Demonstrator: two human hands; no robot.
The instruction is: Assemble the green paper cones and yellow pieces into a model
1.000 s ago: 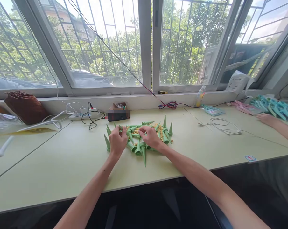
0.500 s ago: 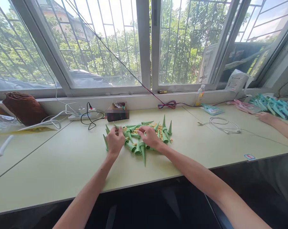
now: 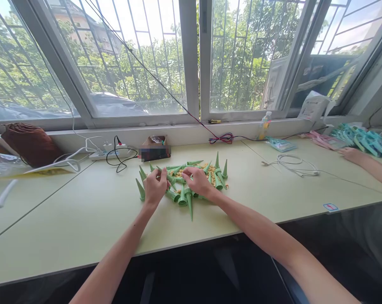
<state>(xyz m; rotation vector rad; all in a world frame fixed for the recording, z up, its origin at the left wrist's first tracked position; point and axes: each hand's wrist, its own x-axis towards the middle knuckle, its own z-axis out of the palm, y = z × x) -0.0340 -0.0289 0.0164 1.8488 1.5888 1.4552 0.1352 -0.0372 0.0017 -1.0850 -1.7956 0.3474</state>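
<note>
Green plastic cones (image 3: 190,203) lie in a loose heap on the table, mixed with small yellow pieces (image 3: 211,171) whose kind I cannot make out. My left hand (image 3: 155,186) is closed at the heap's left side, its thumb and fingers around a green cone that points to the right. Over the middle of the heap is my right hand (image 3: 197,181), fingers bent and drawn together; whatever is at its fingertips is hidden or too small to name. A few cones stand upright to the left of my left hand, others at the heap's right edge.
Behind the heap sits a small open box (image 3: 155,148), near a power strip (image 3: 111,153) with cables. A white cable (image 3: 296,165) lies coiled to the right. Another person's hand (image 3: 352,155) rests by turquoise plastic items (image 3: 364,139). A bottle (image 3: 264,125) stands by the window.
My left hand has moved slightly right, closer to my right hand, and a green cone now shows in its fingers. My right hand has stayed almost in place.
</note>
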